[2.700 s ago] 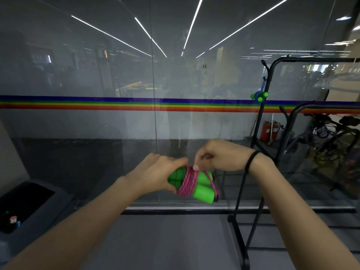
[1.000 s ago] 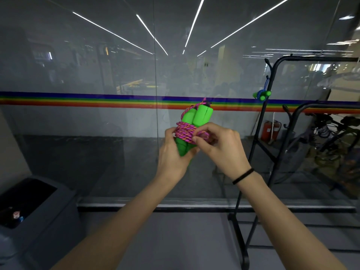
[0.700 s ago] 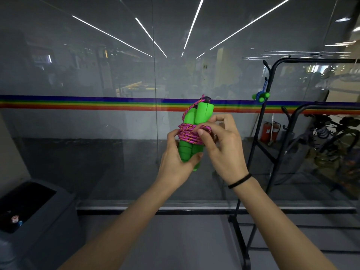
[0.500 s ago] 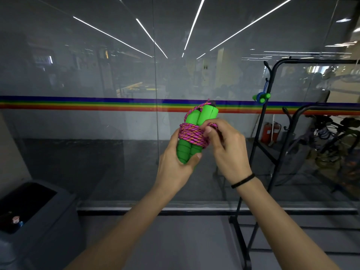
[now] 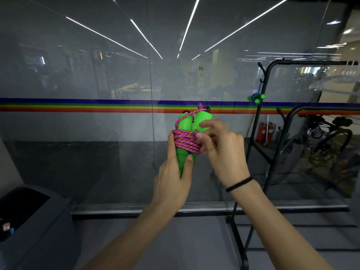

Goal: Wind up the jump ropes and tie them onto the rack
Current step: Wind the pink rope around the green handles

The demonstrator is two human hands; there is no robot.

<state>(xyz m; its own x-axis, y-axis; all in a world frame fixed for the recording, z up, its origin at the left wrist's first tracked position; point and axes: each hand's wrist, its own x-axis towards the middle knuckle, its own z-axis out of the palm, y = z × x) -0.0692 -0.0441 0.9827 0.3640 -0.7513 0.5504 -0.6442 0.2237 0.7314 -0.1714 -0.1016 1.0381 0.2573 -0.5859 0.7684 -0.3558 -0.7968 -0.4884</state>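
We face a glass wall point(image 5: 97, 152) crossed by a rainbow stripe point(image 5: 78, 106); it stands just behind the black rack point(image 5: 258, 133). Far to the left of the rack, low down, sits a grey bin point(image 5: 39, 221). Left of the rack's upright and well apart from it, our left grip point(image 5: 173, 184) wraps thumb and fingers round the lower ends of the jump rope point(image 5: 186, 141), holding its two green handles upright, side by side. Our right grip point(image 5: 224, 151), nearer the rack and a little blurred, pinches the pink-and-orange cord wound round the handles' middle, forefinger laid on the right handle. A loose end of cord crosses the handle tops. A second jump rope point(image 5: 256, 98), blue-corded with green handles, hangs tied on the rack's left upright. A black band point(image 5: 239, 184) rings our right wrist.
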